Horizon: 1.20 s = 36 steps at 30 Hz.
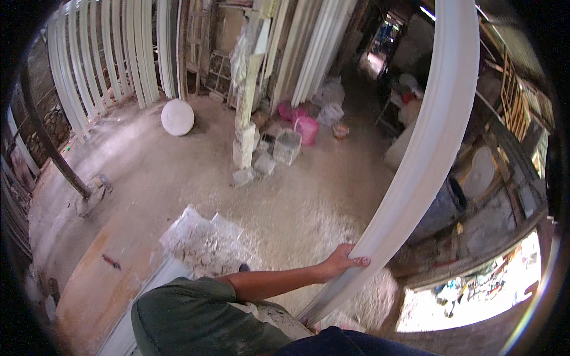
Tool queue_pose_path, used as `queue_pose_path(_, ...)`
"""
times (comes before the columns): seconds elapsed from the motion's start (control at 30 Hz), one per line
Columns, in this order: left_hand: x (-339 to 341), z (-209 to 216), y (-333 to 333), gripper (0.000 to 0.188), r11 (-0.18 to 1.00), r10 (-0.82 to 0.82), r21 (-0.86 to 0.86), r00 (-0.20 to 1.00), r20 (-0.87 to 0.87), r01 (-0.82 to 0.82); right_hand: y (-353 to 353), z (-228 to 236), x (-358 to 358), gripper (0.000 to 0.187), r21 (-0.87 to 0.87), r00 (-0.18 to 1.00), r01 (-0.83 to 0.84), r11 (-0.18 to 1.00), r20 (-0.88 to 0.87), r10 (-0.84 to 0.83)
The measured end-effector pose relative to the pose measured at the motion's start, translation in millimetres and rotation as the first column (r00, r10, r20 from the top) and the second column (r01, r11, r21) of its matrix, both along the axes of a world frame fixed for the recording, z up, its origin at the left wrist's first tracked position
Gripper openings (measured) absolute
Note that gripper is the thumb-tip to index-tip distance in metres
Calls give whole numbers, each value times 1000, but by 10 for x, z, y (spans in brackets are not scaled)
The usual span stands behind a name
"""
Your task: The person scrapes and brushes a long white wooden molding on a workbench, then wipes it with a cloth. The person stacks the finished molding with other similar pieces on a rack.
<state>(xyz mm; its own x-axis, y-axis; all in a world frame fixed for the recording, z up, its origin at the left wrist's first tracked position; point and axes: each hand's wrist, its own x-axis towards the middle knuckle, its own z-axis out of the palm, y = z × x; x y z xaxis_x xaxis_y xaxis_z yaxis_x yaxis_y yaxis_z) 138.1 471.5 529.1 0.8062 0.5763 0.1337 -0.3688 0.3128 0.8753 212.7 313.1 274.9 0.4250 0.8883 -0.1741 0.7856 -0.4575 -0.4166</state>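
Observation:
My left hand (342, 263) grips the edge of a long white moulding (418, 163), its thumb lying on the front face. The moulding has lengthwise ridges and looks bowed in this wide view. It rises from beside my body at the bottom to the top edge of the picture, right of the middle. My left forearm reaches across from a dark green sleeve (184, 320). The moulding's lower end is partly hidden near my clothing. My right hand does not show.
Similar white strips (101, 59) lean at the back left, near a round white disc (177, 117). A post (244, 113) stands mid-floor among blocks (287, 147) and a pink bag (306, 130). White rubble (208, 240) lies close by. A blue barrel (442, 204) stands at right.

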Motion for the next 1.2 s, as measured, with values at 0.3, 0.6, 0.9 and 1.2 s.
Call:
queue_pose_path(0.3,-635,262,2150,52,951,303,60,953,-19,-302,2351,393,-79,29,10,985,-171,985,26,170)
queue_pose_path(0.6,-1337,57,3940,53,740,673,9,739,-42,-673,4277,252,-257,29,43,927,-376,926,43,374)
queue_pose_path(0.9,-2141,-279,5756,48,528,848,-173,527,60,-831,6237,68,-455,30,118,780,-626,771,75,622)
queue_pose_path(1.2,-3452,-240,6911,45,241,970,-36,239,35,-970,8012,-251,-1385,30,-39,494,-857,514,225,840)
